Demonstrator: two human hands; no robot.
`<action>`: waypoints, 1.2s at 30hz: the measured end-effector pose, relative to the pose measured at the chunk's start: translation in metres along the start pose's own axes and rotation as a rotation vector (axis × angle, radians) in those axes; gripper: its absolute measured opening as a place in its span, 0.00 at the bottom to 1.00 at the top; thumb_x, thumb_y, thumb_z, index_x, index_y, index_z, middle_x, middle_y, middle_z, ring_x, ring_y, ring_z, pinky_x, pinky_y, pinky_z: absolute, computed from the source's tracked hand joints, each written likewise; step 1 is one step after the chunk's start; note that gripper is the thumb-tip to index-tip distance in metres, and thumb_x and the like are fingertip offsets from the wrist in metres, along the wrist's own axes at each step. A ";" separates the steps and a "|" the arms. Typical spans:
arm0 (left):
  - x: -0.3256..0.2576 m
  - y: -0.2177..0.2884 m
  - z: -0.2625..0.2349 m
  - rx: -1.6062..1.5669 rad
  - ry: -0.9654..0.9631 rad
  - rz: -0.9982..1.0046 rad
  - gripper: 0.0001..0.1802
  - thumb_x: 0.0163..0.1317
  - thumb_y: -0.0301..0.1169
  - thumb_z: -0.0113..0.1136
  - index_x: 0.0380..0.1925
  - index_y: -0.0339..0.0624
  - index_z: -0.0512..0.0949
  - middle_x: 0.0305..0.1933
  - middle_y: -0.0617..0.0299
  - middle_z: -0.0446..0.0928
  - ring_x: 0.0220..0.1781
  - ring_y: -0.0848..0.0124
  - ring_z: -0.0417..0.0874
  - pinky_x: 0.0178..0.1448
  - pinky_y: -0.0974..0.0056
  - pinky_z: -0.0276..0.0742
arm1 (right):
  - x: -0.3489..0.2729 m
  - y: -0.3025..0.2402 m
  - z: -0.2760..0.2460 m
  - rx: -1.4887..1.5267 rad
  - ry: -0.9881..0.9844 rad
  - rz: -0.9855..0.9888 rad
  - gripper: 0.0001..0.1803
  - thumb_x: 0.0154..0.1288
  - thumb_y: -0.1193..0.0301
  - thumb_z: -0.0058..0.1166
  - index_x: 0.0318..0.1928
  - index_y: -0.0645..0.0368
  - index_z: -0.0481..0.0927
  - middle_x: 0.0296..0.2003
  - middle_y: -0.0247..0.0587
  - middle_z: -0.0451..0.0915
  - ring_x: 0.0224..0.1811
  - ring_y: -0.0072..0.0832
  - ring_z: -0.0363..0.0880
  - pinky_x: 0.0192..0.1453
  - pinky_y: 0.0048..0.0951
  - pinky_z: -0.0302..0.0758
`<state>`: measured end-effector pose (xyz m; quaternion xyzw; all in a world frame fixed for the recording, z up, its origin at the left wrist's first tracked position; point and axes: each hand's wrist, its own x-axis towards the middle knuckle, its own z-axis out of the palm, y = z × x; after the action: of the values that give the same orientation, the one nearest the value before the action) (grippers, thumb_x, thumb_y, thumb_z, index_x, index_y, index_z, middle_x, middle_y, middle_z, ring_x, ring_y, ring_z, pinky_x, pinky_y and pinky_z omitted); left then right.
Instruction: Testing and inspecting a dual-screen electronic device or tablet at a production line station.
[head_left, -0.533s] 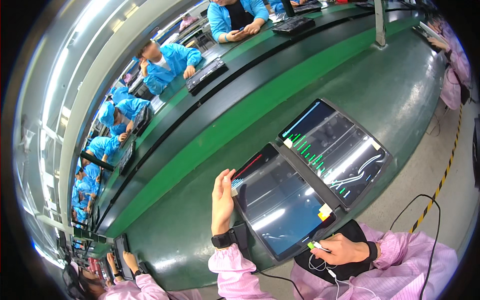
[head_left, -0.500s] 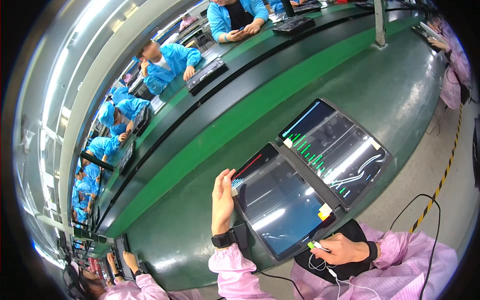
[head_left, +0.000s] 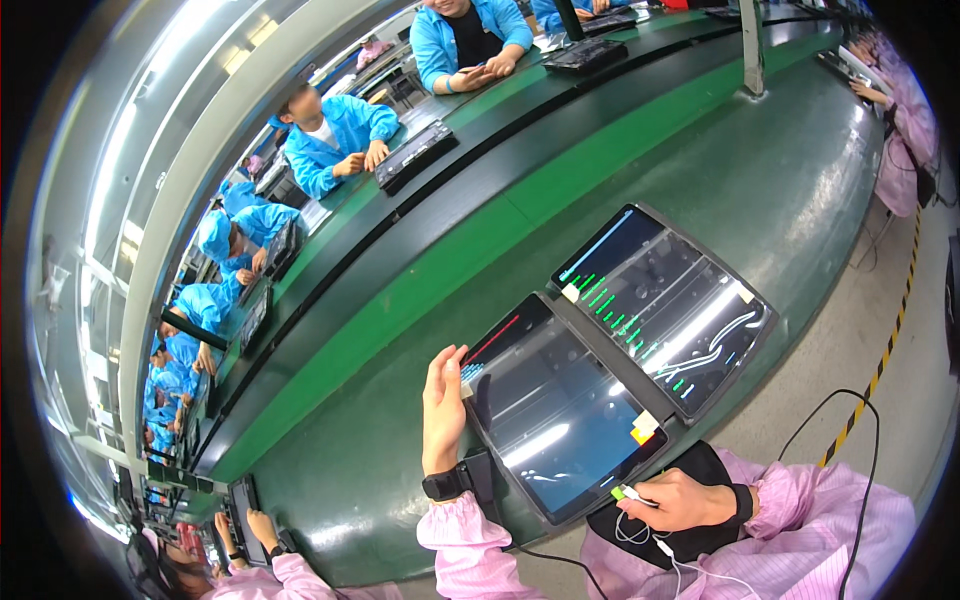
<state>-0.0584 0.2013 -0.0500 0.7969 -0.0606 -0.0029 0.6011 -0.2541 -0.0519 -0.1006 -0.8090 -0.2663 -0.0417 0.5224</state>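
A tablet (head_left: 555,405) with a dark bluish screen lies tilted on the green table before me. My left hand (head_left: 443,410) grips its left edge, fingers close together and thumb hidden. By the tablet's lower edge my right hand (head_left: 680,500) pinches a white cable plug (head_left: 628,494) with a green tip. Whether the plug touches the tablet I cannot tell. The white cable (head_left: 665,548) loops below that hand. A second tablet (head_left: 665,310), showing green lines of text on a dark screen, lies just beyond on the right. Small yellowish stickers mark both screens.
The green table (head_left: 400,500) curves away to both sides. Beyond it runs a dark conveyor strip (head_left: 480,150) with a bright green band. People in blue sit across, devices before them. A worker in pink (head_left: 270,560) handles a tablet at lower left. A black cable (head_left: 878,470) hangs at right.
My hands and both tablets keep nearly the same places, with a slight shift of the view. Across the table, a person in blue has lowered a hand from the head to the table.
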 end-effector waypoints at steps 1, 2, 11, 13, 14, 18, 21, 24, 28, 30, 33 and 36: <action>0.000 0.001 0.000 -0.001 0.002 -0.001 0.23 0.71 0.43 0.39 0.56 0.36 0.66 0.58 0.54 0.71 0.60 0.71 0.67 0.65 0.66 0.57 | 0.000 0.001 0.000 0.000 -0.002 0.000 0.16 0.60 0.72 0.56 0.17 0.63 0.69 0.16 0.41 0.78 0.14 0.31 0.76 0.15 0.29 0.67; 0.001 0.002 0.000 0.026 0.001 0.016 0.23 0.71 0.42 0.38 0.56 0.36 0.66 0.58 0.54 0.71 0.60 0.71 0.67 0.65 0.66 0.57 | 0.001 0.001 0.000 -0.001 0.008 -0.012 0.16 0.60 0.72 0.56 0.17 0.63 0.69 0.15 0.41 0.77 0.13 0.31 0.76 0.15 0.29 0.66; -0.001 -0.004 -0.004 0.029 -0.015 0.016 0.23 0.72 0.42 0.38 0.57 0.36 0.66 0.59 0.54 0.71 0.61 0.70 0.66 0.65 0.66 0.57 | 0.004 -0.006 0.007 0.080 0.083 0.018 0.16 0.59 0.70 0.57 0.19 0.61 0.68 0.10 0.40 0.64 0.10 0.35 0.66 0.15 0.33 0.62; -0.001 -0.005 -0.003 0.012 -0.026 0.010 0.23 0.71 0.42 0.38 0.57 0.36 0.66 0.59 0.54 0.71 0.61 0.70 0.66 0.65 0.66 0.57 | -0.005 0.003 0.012 0.083 0.087 0.021 0.16 0.59 0.70 0.57 0.19 0.62 0.69 0.10 0.40 0.64 0.10 0.35 0.66 0.15 0.33 0.62; -0.003 -0.002 -0.001 0.017 -0.018 0.008 0.23 0.71 0.42 0.38 0.57 0.37 0.66 0.59 0.54 0.71 0.60 0.71 0.67 0.64 0.67 0.58 | -0.003 -0.001 0.009 0.068 0.092 0.016 0.15 0.59 0.71 0.57 0.19 0.62 0.69 0.10 0.40 0.63 0.10 0.34 0.66 0.15 0.33 0.62; -0.002 -0.001 -0.001 0.052 -0.007 0.039 0.22 0.72 0.42 0.38 0.56 0.37 0.66 0.58 0.55 0.71 0.59 0.72 0.67 0.63 0.68 0.59 | -0.003 0.004 0.008 0.074 0.113 -0.046 0.14 0.59 0.71 0.57 0.20 0.63 0.70 0.11 0.38 0.62 0.11 0.32 0.67 0.15 0.32 0.62; 0.002 -0.001 -0.002 0.025 -0.009 0.013 0.23 0.71 0.42 0.39 0.56 0.37 0.66 0.58 0.54 0.71 0.60 0.71 0.68 0.63 0.68 0.59 | -0.002 0.004 0.005 0.066 0.087 -0.029 0.14 0.59 0.71 0.57 0.20 0.63 0.70 0.11 0.39 0.64 0.11 0.33 0.68 0.15 0.32 0.63; 0.002 0.001 0.002 0.046 0.004 0.028 0.23 0.71 0.42 0.40 0.57 0.37 0.65 0.58 0.54 0.71 0.60 0.69 0.68 0.63 0.67 0.60 | 0.002 -0.001 -0.004 0.055 0.069 0.000 0.14 0.59 0.71 0.57 0.20 0.63 0.71 0.10 0.40 0.66 0.11 0.34 0.69 0.15 0.32 0.64; 0.005 -0.007 -0.004 0.021 -0.033 0.082 0.22 0.70 0.38 0.44 0.58 0.36 0.64 0.58 0.52 0.71 0.60 0.68 0.69 0.64 0.66 0.60 | 0.004 -0.001 0.009 0.023 0.100 0.013 0.12 0.59 0.71 0.56 0.23 0.63 0.73 0.11 0.42 0.69 0.11 0.34 0.71 0.16 0.32 0.66; -0.010 0.003 -0.029 -0.022 0.037 0.073 0.23 0.68 0.33 0.49 0.59 0.35 0.62 0.58 0.50 0.70 0.62 0.66 0.68 0.65 0.65 0.60 | 0.023 -0.029 -0.003 0.061 0.067 0.003 0.10 0.60 0.71 0.55 0.25 0.63 0.74 0.12 0.44 0.69 0.12 0.37 0.72 0.16 0.34 0.66; -0.053 0.023 -0.049 -0.013 0.152 0.111 0.24 0.66 0.31 0.50 0.60 0.35 0.60 0.59 0.49 0.69 0.64 0.64 0.66 0.65 0.64 0.60 | 0.009 -0.023 -0.004 0.053 -0.004 0.033 0.13 0.61 0.70 0.55 0.22 0.64 0.73 0.12 0.44 0.68 0.12 0.40 0.70 0.17 0.35 0.65; -0.108 0.031 -0.038 -0.027 0.214 0.078 0.33 0.62 0.33 0.57 0.63 0.35 0.56 0.61 0.46 0.65 0.64 0.60 0.65 0.67 0.60 0.59 | 0.004 -0.003 -0.001 0.030 -0.007 0.041 0.15 0.61 0.69 0.55 0.20 0.63 0.71 0.11 0.43 0.67 0.11 0.39 0.68 0.16 0.35 0.65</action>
<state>-0.1656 0.2399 -0.0168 0.7815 -0.0267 0.1048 0.6144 -0.2522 -0.0504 -0.0961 -0.8066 -0.2520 -0.0241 0.5342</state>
